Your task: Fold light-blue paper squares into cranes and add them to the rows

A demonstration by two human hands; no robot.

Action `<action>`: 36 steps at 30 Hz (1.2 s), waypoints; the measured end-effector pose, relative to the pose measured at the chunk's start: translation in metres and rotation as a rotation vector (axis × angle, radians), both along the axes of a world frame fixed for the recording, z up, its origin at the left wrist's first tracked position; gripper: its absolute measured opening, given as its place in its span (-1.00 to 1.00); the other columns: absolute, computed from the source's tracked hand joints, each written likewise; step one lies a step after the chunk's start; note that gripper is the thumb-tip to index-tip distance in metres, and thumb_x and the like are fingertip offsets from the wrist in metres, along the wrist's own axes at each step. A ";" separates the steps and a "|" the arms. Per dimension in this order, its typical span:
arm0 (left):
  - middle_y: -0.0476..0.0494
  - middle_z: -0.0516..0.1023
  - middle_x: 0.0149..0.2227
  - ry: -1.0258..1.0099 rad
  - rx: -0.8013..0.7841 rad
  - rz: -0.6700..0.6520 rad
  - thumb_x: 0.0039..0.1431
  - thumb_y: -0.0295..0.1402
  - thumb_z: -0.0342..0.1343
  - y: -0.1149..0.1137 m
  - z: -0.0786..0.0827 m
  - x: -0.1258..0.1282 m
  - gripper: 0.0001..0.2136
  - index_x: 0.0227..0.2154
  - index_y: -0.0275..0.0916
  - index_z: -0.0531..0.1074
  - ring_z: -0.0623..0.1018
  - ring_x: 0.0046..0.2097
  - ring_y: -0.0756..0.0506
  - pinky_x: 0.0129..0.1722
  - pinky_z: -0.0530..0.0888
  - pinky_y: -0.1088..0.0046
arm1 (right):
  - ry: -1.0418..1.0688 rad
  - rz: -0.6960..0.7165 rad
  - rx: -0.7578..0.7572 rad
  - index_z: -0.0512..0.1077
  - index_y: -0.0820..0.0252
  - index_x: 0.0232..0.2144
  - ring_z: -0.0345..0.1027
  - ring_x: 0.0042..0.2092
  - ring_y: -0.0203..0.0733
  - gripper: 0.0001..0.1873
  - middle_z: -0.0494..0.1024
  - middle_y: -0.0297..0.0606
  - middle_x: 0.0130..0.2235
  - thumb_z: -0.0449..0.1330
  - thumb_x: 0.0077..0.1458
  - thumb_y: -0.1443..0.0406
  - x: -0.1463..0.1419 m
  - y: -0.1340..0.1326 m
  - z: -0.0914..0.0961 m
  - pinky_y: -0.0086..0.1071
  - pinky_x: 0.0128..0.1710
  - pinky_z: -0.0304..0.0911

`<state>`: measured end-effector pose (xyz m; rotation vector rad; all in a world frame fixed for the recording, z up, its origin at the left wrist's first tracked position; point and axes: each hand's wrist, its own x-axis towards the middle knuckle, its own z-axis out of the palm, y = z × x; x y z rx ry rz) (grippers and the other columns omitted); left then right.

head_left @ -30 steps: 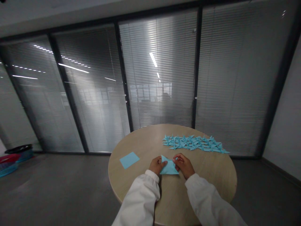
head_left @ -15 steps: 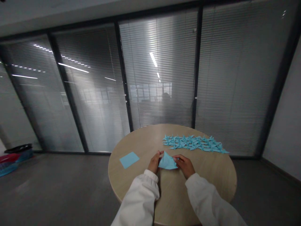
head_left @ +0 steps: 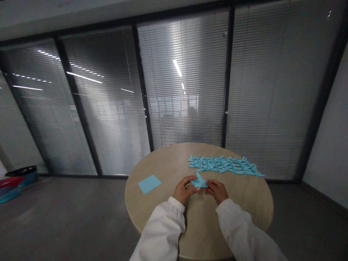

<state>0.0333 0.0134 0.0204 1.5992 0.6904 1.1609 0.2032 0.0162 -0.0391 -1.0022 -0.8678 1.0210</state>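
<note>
Paper (head_left: 199, 181), light blue and folded to a raised point, sits between the person's two hands, over the middle of the round table (head_left: 168, 159). The left hand (head_left: 183, 190) is clamped on its left side, fingers along the far edge and thumb along the near one, a spread that seems meant to keep the layers from springing apart. The right hand (head_left: 218, 191) pinches the opposite end between thumb and fingertips, probably because a small corner calls for a finer hold; the far sides of those fingertips are hidden, so which layers they catch cannot be told. Gripping from both ends leaves the point free and in plain sight. A flat blue sheet (head_left: 149, 184) lies on the left of the table, well apart from the hands, perhaps set there so it stays smooth and within reach. Beyond the hands, toward the far right edge, many folded blue shapes (head_left: 223, 165) are packed close in a long band, a placing that likely keeps the near part of the table open for the forearms in their white sleeves (head_left: 163, 224).
</note>
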 end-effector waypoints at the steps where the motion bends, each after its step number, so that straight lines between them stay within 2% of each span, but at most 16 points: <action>1: -0.21 0.45 -0.17 0.016 0.011 0.028 -0.30 -0.34 0.24 0.001 -0.001 0.000 -0.65 -0.32 -0.27 0.45 0.41 -0.13 -0.14 -0.19 0.37 0.42 | 0.010 0.013 -0.006 0.41 0.28 -0.54 0.32 -0.56 -0.27 -0.71 0.44 -0.30 -0.57 0.23 -0.29 0.15 -0.001 -0.002 0.002 -0.38 -0.51 0.29; 4: -0.17 0.51 -0.33 0.075 0.032 0.130 -0.20 -0.28 0.18 0.007 -0.005 -0.001 -0.73 -0.38 -0.30 0.48 0.47 -0.31 -0.08 -0.28 0.39 0.44 | 0.020 0.048 -0.010 0.40 0.27 -0.54 0.30 -0.56 -0.30 -0.71 0.41 -0.32 -0.59 0.26 -0.32 0.16 -0.007 -0.008 0.010 -0.40 -0.51 0.30; 7: -0.11 0.50 -0.47 0.035 -0.044 0.180 -0.22 -0.24 0.19 0.015 -0.009 -0.003 -0.70 -0.39 -0.32 0.47 0.44 -0.46 -0.01 -0.38 0.40 0.46 | 0.037 0.077 0.024 0.39 0.25 -0.46 0.31 -0.51 -0.28 -0.66 0.42 -0.30 -0.53 0.27 -0.30 0.13 -0.011 -0.012 0.017 -0.37 -0.47 0.32; 10: -0.06 0.46 -0.53 -0.117 -0.195 0.173 -0.31 -0.20 0.23 0.021 -0.012 -0.005 -0.66 -0.44 -0.34 0.46 0.43 -0.49 0.02 -0.41 0.43 0.47 | -0.010 0.110 0.067 0.34 0.18 -0.28 0.34 -0.43 -0.24 -0.55 0.44 -0.25 -0.37 0.23 -0.25 0.09 -0.012 -0.016 0.022 -0.35 -0.47 0.34; 12: -0.03 0.44 -0.53 -0.204 -0.278 0.185 -0.37 -0.19 0.26 0.024 -0.014 -0.006 -0.64 -0.47 -0.34 0.45 0.42 -0.49 0.03 -0.43 0.45 0.48 | -0.092 0.131 0.110 0.30 0.14 -0.17 0.35 -0.36 -0.19 -0.49 0.44 -0.25 -0.33 0.21 -0.22 0.08 -0.013 -0.018 0.024 -0.38 -0.48 0.33; 15: 0.00 0.43 -0.54 -0.238 -0.325 0.194 -0.41 -0.18 0.27 0.026 -0.016 -0.008 -0.61 -0.46 -0.33 0.44 0.42 -0.51 0.04 -0.47 0.45 0.49 | -0.217 0.126 0.173 0.33 0.14 -0.18 0.34 -0.32 -0.17 -0.52 0.44 -0.26 -0.35 0.20 -0.19 0.09 -0.012 -0.019 0.024 -0.41 -0.47 0.31; 18: -0.03 0.45 -0.53 -0.218 -0.317 0.163 -0.38 -0.20 0.27 0.025 -0.015 -0.008 -0.58 -0.37 -0.30 0.44 0.45 -0.48 0.00 -0.48 0.47 0.46 | -0.282 0.088 0.197 0.40 0.20 -0.31 0.33 -0.32 -0.15 -0.62 0.46 -0.22 -0.36 0.17 -0.16 0.07 -0.010 -0.018 0.022 -0.40 -0.48 0.31; 22: -0.09 0.50 -0.44 -0.181 -0.279 0.141 -0.34 -0.23 0.26 0.020 -0.011 -0.006 -0.59 -0.33 -0.30 0.45 0.47 -0.40 -0.04 -0.42 0.47 0.44 | -0.257 0.025 0.188 0.42 0.21 -0.40 0.34 -0.33 -0.11 -0.63 0.48 -0.21 -0.36 0.17 -0.17 0.05 -0.009 -0.015 0.021 -0.35 -0.49 0.34; 26: -0.09 0.49 -0.55 -0.071 -0.186 0.170 -0.32 -0.25 0.25 0.019 -0.012 -0.005 -0.61 -0.35 -0.36 0.48 0.46 -0.49 -0.01 -0.42 0.45 0.48 | -0.220 -0.021 0.173 0.42 0.23 -0.44 0.35 -0.34 -0.09 -0.60 0.48 -0.22 -0.40 0.16 -0.20 0.01 -0.008 -0.013 0.021 -0.32 -0.48 0.35; 32: -0.05 0.44 -0.64 -0.011 -0.141 0.268 -0.30 -0.21 0.23 0.025 -0.017 -0.008 -0.61 -0.36 -0.38 0.49 0.42 -0.57 0.02 -0.51 0.41 0.53 | -0.271 -0.004 0.133 0.40 0.24 -0.36 0.37 -0.46 -0.17 -0.57 0.49 -0.25 -0.46 0.16 -0.18 0.01 -0.009 -0.015 0.020 -0.37 -0.53 0.34; 36: 0.00 0.39 -0.69 0.005 -0.123 0.283 -0.33 -0.23 0.24 0.024 -0.015 -0.009 -0.61 -0.38 -0.38 0.49 0.37 -0.61 0.06 -0.57 0.36 0.57 | -0.231 0.019 0.141 0.40 0.26 -0.38 0.38 -0.50 -0.19 -0.57 0.50 -0.21 -0.41 0.20 -0.21 0.03 -0.009 -0.015 0.019 -0.35 -0.50 0.34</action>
